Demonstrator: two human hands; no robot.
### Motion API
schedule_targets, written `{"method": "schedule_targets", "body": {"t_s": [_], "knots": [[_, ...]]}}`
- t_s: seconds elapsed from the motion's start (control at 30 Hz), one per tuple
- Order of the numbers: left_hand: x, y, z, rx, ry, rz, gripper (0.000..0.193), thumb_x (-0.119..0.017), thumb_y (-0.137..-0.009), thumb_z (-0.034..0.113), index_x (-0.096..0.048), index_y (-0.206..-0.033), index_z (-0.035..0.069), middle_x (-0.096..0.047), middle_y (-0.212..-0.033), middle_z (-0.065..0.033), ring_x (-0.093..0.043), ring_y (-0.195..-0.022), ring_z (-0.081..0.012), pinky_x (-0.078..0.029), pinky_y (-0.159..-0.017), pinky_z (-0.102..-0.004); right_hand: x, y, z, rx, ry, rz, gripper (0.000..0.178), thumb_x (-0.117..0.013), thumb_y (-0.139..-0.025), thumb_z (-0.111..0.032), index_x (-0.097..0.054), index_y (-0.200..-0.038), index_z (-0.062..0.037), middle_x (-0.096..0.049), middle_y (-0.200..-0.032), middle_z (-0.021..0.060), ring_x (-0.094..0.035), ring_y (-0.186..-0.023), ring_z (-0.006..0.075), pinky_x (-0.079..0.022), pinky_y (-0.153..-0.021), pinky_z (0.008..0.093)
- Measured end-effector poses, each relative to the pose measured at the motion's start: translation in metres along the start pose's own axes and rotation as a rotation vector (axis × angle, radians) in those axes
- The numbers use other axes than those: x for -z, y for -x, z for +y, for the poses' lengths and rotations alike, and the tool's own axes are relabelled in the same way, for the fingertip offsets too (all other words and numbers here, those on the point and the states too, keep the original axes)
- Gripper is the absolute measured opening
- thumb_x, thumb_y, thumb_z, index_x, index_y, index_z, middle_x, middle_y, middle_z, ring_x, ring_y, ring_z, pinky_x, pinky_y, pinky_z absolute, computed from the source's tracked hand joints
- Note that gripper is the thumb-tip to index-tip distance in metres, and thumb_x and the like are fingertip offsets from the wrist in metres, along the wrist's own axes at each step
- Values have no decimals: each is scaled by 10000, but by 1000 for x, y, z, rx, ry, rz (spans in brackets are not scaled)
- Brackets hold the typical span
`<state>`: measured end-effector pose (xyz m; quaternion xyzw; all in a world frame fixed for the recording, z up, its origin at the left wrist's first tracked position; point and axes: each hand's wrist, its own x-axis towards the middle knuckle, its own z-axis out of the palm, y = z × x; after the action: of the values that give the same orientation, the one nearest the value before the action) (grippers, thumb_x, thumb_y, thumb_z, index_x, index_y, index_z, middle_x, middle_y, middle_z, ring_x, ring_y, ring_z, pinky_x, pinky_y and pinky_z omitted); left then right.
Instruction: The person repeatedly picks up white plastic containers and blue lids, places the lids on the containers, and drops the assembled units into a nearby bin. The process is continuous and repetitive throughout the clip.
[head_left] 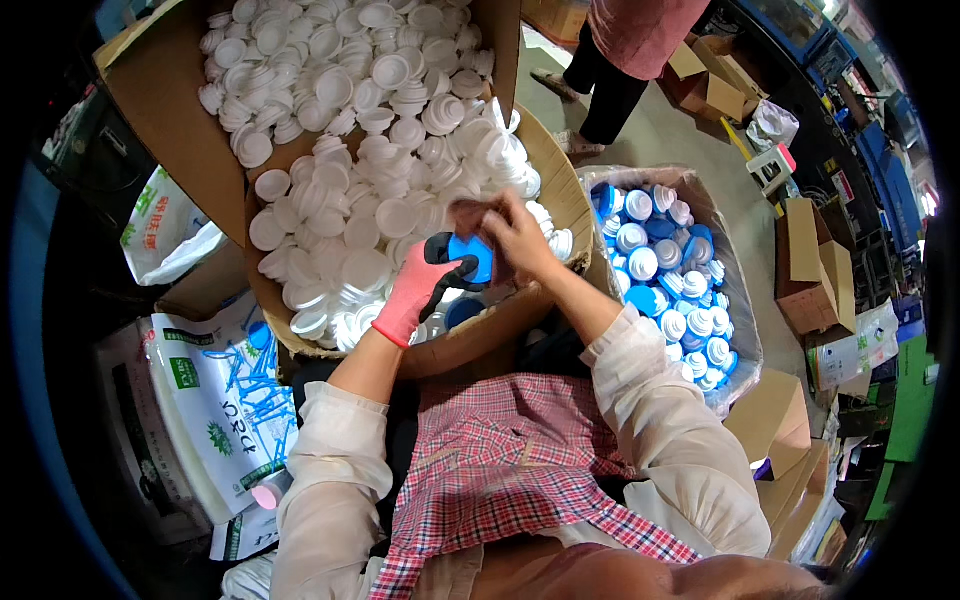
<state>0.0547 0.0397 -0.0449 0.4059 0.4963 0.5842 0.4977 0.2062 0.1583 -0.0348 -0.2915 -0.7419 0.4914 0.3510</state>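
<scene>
Left hand: Wearing a pink glove with black fingers, the left hand [425,285] grasps a blue cap [472,258], thumb and fingers closed about its edge.
Right hand: Bare, with its fingertips blurred, the right hand [520,237] is bent in just beside the cap; whether it grips anything, one cannot tell.
Blue cap: It is held up over the large cardboard box [450,357], toward the near right corner, above the heap.
White caps: Ridged, round white caps [375,185] fill that box from the near edge to the far one, piled on one another, some upturned and some on their sides.
Box flaps: Brown cardboard flaps [180,105] stand raised at the far left corner.
Lined carton: Just off the box's right edge, a carton [748,350] with a plastic liner holds a pile of blue-and-white caps [665,275], heaped up to its rim.
Printed sack: Left of the box's near left corner, thin blue plastic sticks [265,405] lie scattered along the right edge of a white sack [205,400].
Worker: A red checked apron [510,440] covers the wearer's front, close to the box's near edge.
Bystander: Beyond the lined carton's far edge stands a person in a pink top [635,35] and dark trousers.
</scene>
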Motion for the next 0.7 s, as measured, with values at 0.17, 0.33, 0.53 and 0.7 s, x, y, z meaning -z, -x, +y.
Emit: {"method": "schedule_targets", "body": {"t_s": [0.17,0.33,0.53,0.7], "knots": [[9,0,14,-31,138,14,429,-719,-847,149,-562,-1193,-53,-649,-1057,-120,-639,-932,-213,-574,-799,-357,48,-29,23,286,520,219,304,-646,-877,-270,-607,-1087,-54,-585,-1171,232,-531,-1107,374,-418,-938,419],[-1,-10,15,-17,295,12,514,-691,-888,201,-482,-1321,20,-589,-1184,-118,-620,-989,-201,-569,-829,-353,18,4,-14,-53,-185,-219,348,-657,-907,-257,-588,-1125,5,-629,-978,65,-584,-787,148,-494,-716,322],[20,-14,-5,-216,698,44,504,-525,-961,445,-399,-1396,223,-499,-1257,-71,-520,-1151,-251,-489,-946,-515,-32,-3,-57,655,371,-302,313,-717,-767,-44,-612,-1062,-31,-597,-1030,135,-542,-970,344,-461,-843,399],[75,-2,39,-234,1031,166,476,-597,-936,377,-450,-1367,236,-520,-1235,-91,-548,-1129,-323,-464,-954,-587,-40,-29,-49,229,242,-60,271,-657,-858,-101,-644,-1122,-45,-640,-1110,136,-629,-1002,269,-509,-824,355]]}}
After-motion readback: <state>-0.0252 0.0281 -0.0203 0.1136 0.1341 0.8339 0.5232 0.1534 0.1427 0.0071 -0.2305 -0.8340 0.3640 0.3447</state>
